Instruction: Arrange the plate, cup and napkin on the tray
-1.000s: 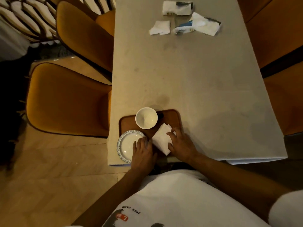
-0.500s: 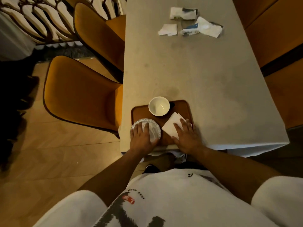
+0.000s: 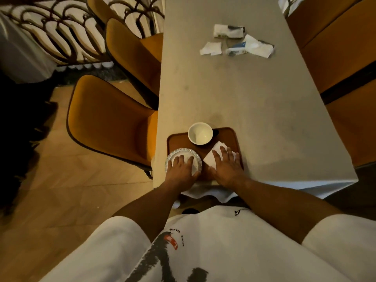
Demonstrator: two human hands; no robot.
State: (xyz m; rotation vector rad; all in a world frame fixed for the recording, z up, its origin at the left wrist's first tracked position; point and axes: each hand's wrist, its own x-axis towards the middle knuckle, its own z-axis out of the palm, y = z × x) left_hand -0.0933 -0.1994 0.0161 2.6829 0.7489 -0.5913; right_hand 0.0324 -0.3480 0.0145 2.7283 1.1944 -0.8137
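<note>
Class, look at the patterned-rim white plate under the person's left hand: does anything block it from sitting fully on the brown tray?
Nothing visible does. The left hand lies flat on the patterned-rim white plate, which overhangs the brown tray at its near-left corner. The white cup and folded white napkin lie apart from it.

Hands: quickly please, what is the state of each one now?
Left hand: open, flat on the plate.
Right hand: open, flat on the napkin.

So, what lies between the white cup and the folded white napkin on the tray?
Nothing: the head view shows only bare brown tray between the white cup and folded white napkin.
</note>
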